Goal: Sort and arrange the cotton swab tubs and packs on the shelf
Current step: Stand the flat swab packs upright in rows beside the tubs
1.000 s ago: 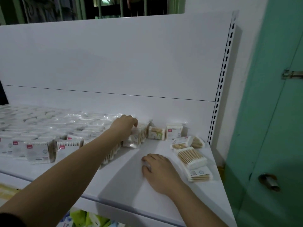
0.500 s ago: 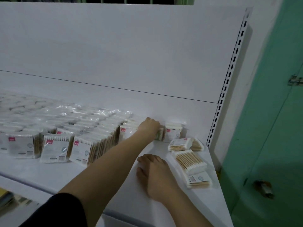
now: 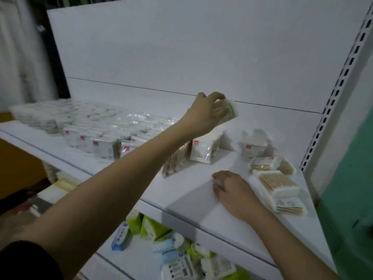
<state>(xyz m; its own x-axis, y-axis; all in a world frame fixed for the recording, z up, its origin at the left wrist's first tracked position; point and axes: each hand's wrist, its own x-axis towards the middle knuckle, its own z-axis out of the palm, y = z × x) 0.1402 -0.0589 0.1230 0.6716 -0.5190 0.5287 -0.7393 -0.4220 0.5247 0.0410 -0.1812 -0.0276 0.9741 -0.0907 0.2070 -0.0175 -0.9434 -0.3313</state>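
Mostly sorted already, rows of packs (image 3: pixel 101 144) stand at nine o'clock, while the left hand (image 3: pixel 205 116) grips a green-tinted pack (image 3: pixel 230 110) aloft, the right hand (image 3: pixel 232 188) rests flat, and loose packs (image 3: pixel 276 178) at three o'clock remain.

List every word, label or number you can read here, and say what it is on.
None can be read.
Red tags on the upright swab packs: too blurred.
Printed label on the flat pack: too small.
Barcode pack on the lower shelf: digits unreadable.
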